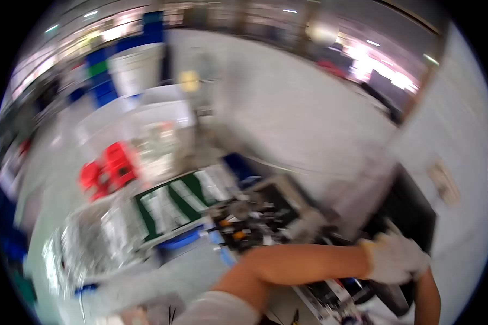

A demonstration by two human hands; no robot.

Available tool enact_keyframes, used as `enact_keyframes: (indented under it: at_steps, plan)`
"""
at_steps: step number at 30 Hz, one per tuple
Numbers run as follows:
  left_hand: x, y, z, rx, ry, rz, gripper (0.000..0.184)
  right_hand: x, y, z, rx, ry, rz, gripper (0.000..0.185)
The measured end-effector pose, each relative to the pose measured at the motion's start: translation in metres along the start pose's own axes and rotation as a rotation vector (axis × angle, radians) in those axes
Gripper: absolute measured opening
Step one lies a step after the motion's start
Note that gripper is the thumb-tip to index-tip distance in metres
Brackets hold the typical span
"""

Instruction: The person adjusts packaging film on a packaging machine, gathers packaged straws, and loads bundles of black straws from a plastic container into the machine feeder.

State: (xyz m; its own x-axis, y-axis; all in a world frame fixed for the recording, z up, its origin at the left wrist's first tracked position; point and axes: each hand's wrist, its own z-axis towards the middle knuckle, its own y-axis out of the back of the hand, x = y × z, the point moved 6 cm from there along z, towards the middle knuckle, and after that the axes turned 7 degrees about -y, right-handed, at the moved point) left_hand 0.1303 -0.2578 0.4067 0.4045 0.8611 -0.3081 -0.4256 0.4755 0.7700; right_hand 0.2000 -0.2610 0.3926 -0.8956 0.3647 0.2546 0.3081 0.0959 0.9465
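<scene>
The view is smeared by motion. My left arm reaches across to the right, and my left hand (384,258), in a pale work glove, is at the lower right. Close against it, overlapping, is my right hand (416,264), also gloved, its forearm rising from the bottom edge. Both hands are in front of a dark, flat panel-like object (412,214). Blur and overlap hide most of the fingers, so I cannot tell whether either hand grips anything. Below the hands lies a cluttered strip of small parts (339,300).
Left of my arm is a tray of mixed small metal parts (246,225). Beyond it are a green-lined tray with clear-wrapped pieces (181,195), plastic bags (100,238), red bins (116,165) and a white container (187,116). A pale partition (287,97) stands behind.
</scene>
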Motion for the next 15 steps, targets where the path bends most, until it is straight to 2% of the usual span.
enact_keyframes:
  at_steps: [1, 2, 3, 5, 6, 7, 9, 11, 13, 15]
  plan:
    - [0.006, -0.013, -0.019, -0.321, -0.108, 0.155, 0.033, 0.000, 0.001, -0.006, 0.006, -0.016, -0.013, 0.097]
    - [0.011, 0.007, -0.013, -0.055, -0.035, 0.023, 0.028, -0.005, 0.002, -0.012, 0.014, -0.041, -0.032, 0.099]
    - [0.000, 0.059, -0.031, -0.051, 0.030, 0.049, 0.025, -0.010, 0.001, -0.015, 0.022, -0.060, -0.063, 0.101]
    - [0.025, 0.083, -0.059, -0.390, 0.197, 0.117, 0.022, -0.033, -0.008, -0.010, -0.001, -0.095, -0.188, 0.105]
    - [0.033, 0.082, -0.064, -0.396, 0.259, 0.100, 0.024, -0.038, -0.008, -0.010, 0.006, -0.113, -0.218, 0.106]
    - [0.039, 0.073, -0.066, -0.494, 0.193, 0.091, 0.024, -0.041, -0.008, -0.007, 0.021, -0.116, -0.253, 0.108]
    - [0.050, 0.062, -0.065, -0.475, 0.184, -0.049, 0.022, -0.055, -0.013, 0.006, -0.001, -0.059, -0.267, 0.110]
    - [0.053, 0.060, -0.063, -0.455, 0.188, -0.056, 0.020, -0.063, -0.004, 0.020, 0.021, -0.117, -0.259, 0.109]
    - [0.053, 0.056, -0.066, -0.414, 0.212, -0.066, 0.019, -0.074, 0.002, 0.036, -0.074, -0.060, -0.412, 0.108]
    - [0.050, 0.055, -0.068, -0.507, 0.129, -0.021, 0.020, -0.087, 0.015, 0.055, -0.065, -0.103, -0.496, 0.106]
